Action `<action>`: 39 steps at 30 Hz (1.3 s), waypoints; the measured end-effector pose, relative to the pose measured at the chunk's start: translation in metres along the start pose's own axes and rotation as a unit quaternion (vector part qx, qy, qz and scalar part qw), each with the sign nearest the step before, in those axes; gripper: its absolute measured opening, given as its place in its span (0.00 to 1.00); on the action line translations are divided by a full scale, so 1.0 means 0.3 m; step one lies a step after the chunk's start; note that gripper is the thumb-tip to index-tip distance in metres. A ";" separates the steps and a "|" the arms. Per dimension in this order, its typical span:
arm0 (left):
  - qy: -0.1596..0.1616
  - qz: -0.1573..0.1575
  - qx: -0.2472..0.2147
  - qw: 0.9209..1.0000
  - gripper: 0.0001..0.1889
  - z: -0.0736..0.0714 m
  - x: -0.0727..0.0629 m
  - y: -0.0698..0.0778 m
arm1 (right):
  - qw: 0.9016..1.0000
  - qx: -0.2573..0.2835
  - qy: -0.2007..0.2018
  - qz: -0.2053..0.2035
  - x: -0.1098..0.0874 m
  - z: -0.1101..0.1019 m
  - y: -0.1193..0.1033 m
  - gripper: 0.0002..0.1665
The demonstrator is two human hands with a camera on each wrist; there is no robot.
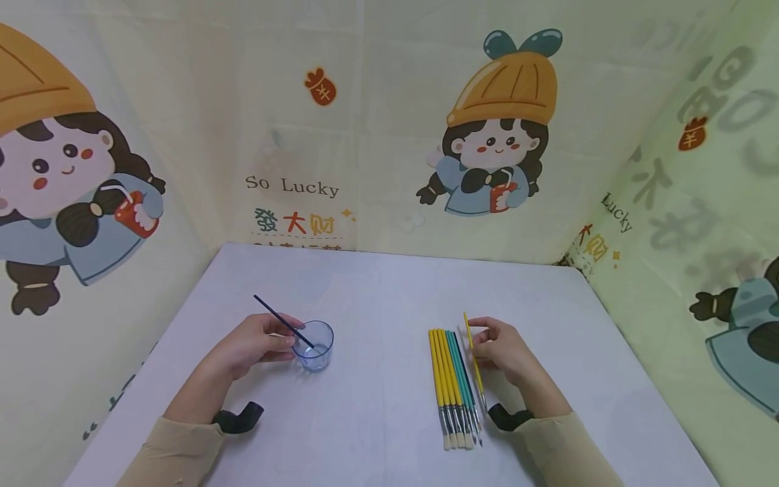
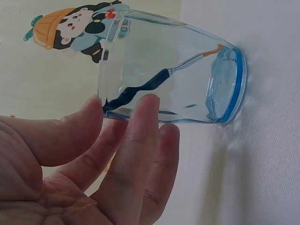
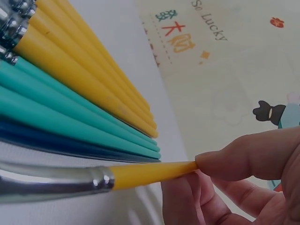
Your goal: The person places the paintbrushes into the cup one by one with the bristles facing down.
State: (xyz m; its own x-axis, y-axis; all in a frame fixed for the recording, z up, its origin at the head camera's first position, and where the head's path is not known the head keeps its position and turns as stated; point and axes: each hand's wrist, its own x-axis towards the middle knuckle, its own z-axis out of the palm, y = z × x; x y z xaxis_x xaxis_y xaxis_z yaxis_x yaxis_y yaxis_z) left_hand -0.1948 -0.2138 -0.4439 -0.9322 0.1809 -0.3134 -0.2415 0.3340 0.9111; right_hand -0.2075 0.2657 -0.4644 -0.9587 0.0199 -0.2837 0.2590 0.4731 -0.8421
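A clear glass [image 1: 314, 358] with a blue-tinted base stands upright on the table. Inside it a dark blue paintbrush [image 1: 272, 312] slants, its brown bristles low in the glass and its handle rising over my left hand [image 1: 264, 343]. My left thumb and forefinger pinch that brush at the rim, while other fingers lie along the glass's side [image 2: 154, 51]. My right hand [image 1: 500, 346] pinches a slim yellow paintbrush [image 1: 473, 348] by the handle [image 3: 150, 174], bristle end toward me. It is just right of a row of brushes.
Several yellow paintbrushes [image 1: 442, 368], teal paintbrushes [image 1: 458, 368] and a dark blue one [image 3: 70, 146] lie side by side, bristles toward me. The white table [image 1: 377, 419] is bordered by printed cloth walls [image 1: 389, 135] at the back and sides.
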 end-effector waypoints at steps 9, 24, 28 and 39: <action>-0.001 -0.001 -0.004 1.000 0.21 -0.003 0.002 -0.001 | 0.999 0.035 0.001 -0.025 0.010 0.006 -0.022 0.38; -0.006 0.004 -0.009 1.000 0.22 -0.006 0.002 -0.004 | 0.993 0.084 0.008 -0.080 0.003 0.038 -0.097 0.35; -0.004 0.003 -0.008 1.000 0.22 -0.007 0.003 -0.008 | 0.990 0.103 0.010 -0.100 -0.007 0.051 -0.128 0.35; -0.004 0.003 -0.014 1.000 0.22 -0.004 0.005 -0.011 | 0.980 0.139 0.014 -0.142 -0.021 0.075 -0.163 0.35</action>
State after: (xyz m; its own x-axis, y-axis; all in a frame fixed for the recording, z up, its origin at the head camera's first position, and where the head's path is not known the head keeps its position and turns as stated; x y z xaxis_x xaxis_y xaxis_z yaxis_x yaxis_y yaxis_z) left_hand -0.1958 -0.2158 -0.4470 -0.9316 0.1910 -0.3093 -0.2429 0.3061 0.9205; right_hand -0.2115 0.2226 -0.4318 -0.9987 -0.0510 -0.0095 -0.0011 0.2044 -0.9789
